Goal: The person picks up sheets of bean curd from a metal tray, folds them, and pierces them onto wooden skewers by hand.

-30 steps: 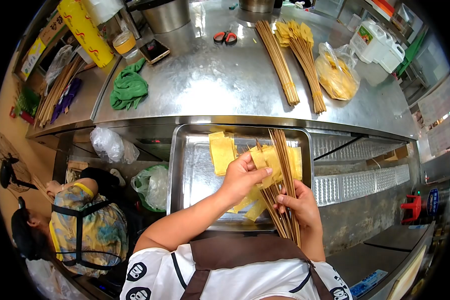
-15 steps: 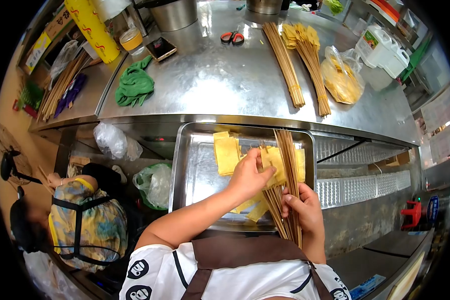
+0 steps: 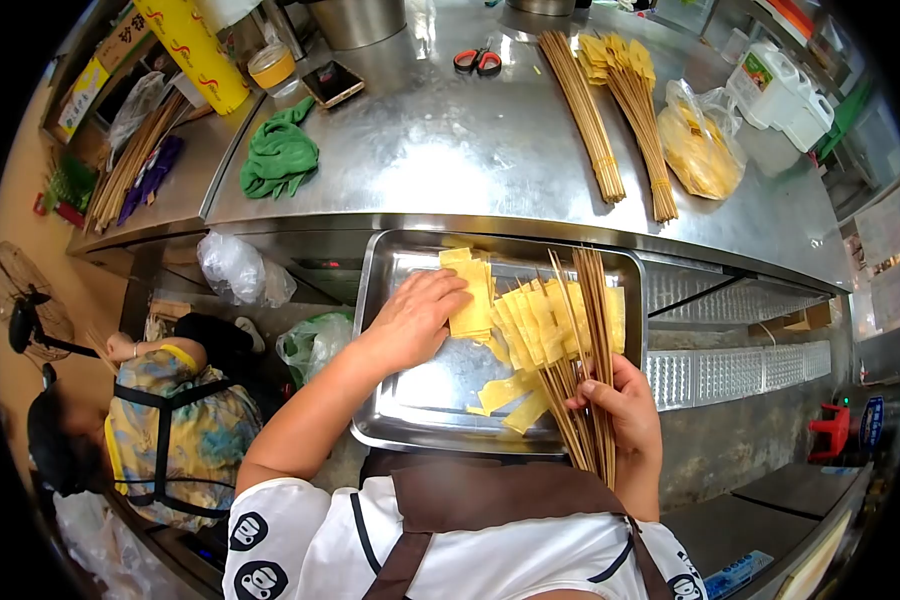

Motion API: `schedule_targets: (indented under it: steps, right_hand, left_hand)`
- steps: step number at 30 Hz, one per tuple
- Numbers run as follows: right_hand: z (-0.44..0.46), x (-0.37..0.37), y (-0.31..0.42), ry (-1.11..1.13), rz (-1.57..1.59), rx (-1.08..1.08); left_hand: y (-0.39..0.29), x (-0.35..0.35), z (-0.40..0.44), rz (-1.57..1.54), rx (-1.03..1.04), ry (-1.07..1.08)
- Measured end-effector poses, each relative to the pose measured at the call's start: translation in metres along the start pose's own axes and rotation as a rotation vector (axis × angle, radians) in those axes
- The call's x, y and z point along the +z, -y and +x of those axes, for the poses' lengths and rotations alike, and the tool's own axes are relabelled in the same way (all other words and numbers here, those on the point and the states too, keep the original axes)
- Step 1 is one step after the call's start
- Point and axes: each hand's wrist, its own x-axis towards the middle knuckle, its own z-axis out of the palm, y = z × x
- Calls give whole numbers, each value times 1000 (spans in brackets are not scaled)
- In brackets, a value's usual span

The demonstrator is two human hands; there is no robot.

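Note:
My right hand (image 3: 620, 405) is closed around a bundle of bamboo skewers (image 3: 598, 345), at the right side of a metal tray (image 3: 370, 425). Several of these skewers carry folded yellow sheets (image 3: 530, 320) that look like tofu skin, fanned out to the left of the bare sticks. My left hand (image 3: 420, 315) lies with outstretched fingers on the left edge of a stack of yellow sheets (image 3: 473, 300) in the tray; its thumb is hidden. Loose yellow strips (image 3: 515, 395) lie lower in the tray.
On the steel table (image 3: 420, 180) are a green cloth (image 3: 278, 155), a phone (image 3: 332, 82), red-handled scissors (image 3: 477, 62), skewer bundles (image 3: 585, 120) and a bag of yellow sheets (image 3: 698, 150). Another person (image 3: 185, 430) sits low at the left.
My left hand has moved left from the sheets on the skewers to the loose stack. My right hand still grips the skewers, and the skewered sheets now show fanned out.

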Motion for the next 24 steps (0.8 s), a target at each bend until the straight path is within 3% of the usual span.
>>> schedule_targets:
  steps: [6, 9, 11, 15, 17, 24]
  right_hand:
    - [1, -3, 0, 19, 1, 9]
    - [1, 2, 3, -12, -66, 3]
    - [2, -1, 2, 10, -71, -4]
    - [1, 0, 2, 14, -49, 13]
    - [2, 0, 1, 4, -26, 22]
    - [2, 2, 1, 4, -37, 3]
  left_hand:
    - [8, 8, -3, -21, 111, -72]
    - [7, 5, -6, 15, 92, -77]
    - [4, -1, -8, -95, -16, 32]
    - [13, 2, -12, -145, 13, 17]
    - [17, 2, -13, -143, 119, -47]
    - [8, 0, 7, 26, 63, -183]
